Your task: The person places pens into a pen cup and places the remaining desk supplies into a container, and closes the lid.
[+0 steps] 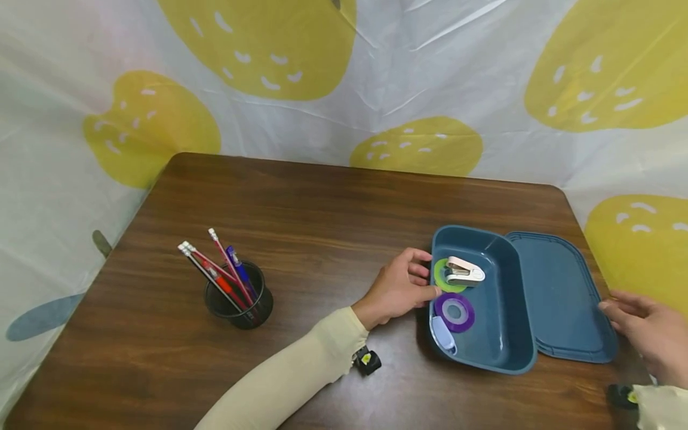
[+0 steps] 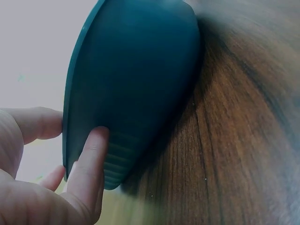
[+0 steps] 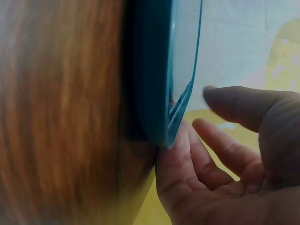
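A blue plastic box [image 1: 513, 310] stands with its top uncovered. My left hand [image 1: 400, 286] holds its left rim, with the thumb at the edge and a finger [image 2: 89, 154] against the outer wall. Inside lie a white stapler [image 1: 466, 272], a green tape roll [image 1: 441, 276] partly beneath it, a purple tape roll [image 1: 455, 312] and a small pale-blue item [image 1: 443, 334]. The blue lid [image 1: 564, 298] lies to the right of the box. My right hand [image 1: 650, 334] is at the lid's right edge; its fingers touch the edge while the thumb stands apart.
A black mesh cup [image 1: 252, 316] with several pencils and pens [image 1: 228, 278] stands on the left of the brown wooden table [image 1: 322, 209]. A white curtain with yellow fruit shapes [image 1: 387, 71] hangs behind the table and along its sides.
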### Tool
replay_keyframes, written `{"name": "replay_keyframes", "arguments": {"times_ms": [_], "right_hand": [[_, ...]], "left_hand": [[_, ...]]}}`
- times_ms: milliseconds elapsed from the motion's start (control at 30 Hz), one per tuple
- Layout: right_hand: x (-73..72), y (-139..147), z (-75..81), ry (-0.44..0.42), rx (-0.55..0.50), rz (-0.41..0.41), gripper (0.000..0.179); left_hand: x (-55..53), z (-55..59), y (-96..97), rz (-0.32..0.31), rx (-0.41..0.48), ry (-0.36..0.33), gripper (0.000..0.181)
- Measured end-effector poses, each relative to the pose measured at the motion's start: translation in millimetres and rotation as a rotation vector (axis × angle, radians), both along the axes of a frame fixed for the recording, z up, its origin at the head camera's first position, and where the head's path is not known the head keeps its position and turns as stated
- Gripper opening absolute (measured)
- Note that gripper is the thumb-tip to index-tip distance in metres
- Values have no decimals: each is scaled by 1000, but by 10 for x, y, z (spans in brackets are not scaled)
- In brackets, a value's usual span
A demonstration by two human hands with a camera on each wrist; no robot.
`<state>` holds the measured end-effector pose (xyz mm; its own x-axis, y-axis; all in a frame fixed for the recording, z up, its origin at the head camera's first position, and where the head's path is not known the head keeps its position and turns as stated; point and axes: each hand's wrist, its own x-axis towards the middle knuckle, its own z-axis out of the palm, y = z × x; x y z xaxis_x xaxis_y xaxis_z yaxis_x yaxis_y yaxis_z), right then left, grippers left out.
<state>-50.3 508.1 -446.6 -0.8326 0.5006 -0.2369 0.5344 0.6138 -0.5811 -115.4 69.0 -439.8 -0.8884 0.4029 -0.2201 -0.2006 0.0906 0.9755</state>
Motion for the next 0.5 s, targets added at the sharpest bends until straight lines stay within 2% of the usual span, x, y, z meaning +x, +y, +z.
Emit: {"name": "replay_keyframes", "arguments": {"times_ms": [200,333,500], "right_hand": [[-56,0,-20,-50,104,23,48],[-101,-18,-54,-90,141,6,46],[-121,-34,-70,-83,167,-6,44]], "left_hand": [[-1,8,4,4,2,-9,56],[-4,7,0,5,7,-14,56],[-4,-3,-4,4,22,-21,56]]}}
